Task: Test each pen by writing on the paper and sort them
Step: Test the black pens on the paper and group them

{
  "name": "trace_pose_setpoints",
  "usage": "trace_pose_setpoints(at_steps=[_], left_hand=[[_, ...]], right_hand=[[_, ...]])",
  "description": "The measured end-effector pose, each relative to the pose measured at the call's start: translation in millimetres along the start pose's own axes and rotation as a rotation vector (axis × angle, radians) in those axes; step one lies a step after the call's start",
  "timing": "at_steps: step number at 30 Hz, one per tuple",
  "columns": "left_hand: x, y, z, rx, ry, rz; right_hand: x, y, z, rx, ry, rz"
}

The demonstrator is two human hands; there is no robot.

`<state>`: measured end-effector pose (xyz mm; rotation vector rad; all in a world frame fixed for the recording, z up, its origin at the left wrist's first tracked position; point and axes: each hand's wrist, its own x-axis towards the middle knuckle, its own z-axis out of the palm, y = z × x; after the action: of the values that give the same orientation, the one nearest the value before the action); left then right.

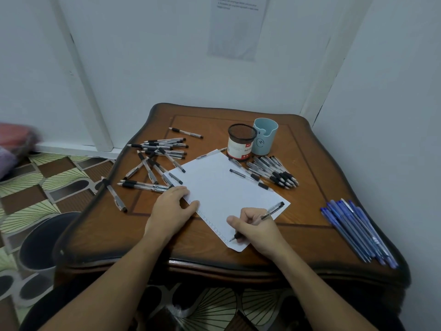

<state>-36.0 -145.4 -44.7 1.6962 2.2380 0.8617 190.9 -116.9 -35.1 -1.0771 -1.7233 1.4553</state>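
Pen [269,212] in right hand [256,226], tip on paper [222,187]

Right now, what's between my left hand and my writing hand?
The near edge of the paper, with a row of pen marks, lies between the left hand and the right hand, which holds a pen; the head view shows it.

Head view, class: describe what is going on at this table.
A person is testing pens. The right hand grips a black pen, its tip on the near edge of the paper, beside a row of marks. The left hand rests on the paper's left edge. A left heap and a right heap of black pens flank the paper; blue pens lie at the table's right edge.
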Motion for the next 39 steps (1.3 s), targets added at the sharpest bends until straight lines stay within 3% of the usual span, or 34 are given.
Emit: trace_pose_setpoints(at_steps=[7,39], left_hand=[[-0.4,-0.4,0.1,-0.012,0.005,-0.006],[-0.1,0.8,-1.2,-0.001,-0.019,-0.02]], right_hand=[[0.7,8.1,4.8,-0.151,0.02,-0.039],[-1.1,4.4,2.6,-0.192,0.028,-0.078]])
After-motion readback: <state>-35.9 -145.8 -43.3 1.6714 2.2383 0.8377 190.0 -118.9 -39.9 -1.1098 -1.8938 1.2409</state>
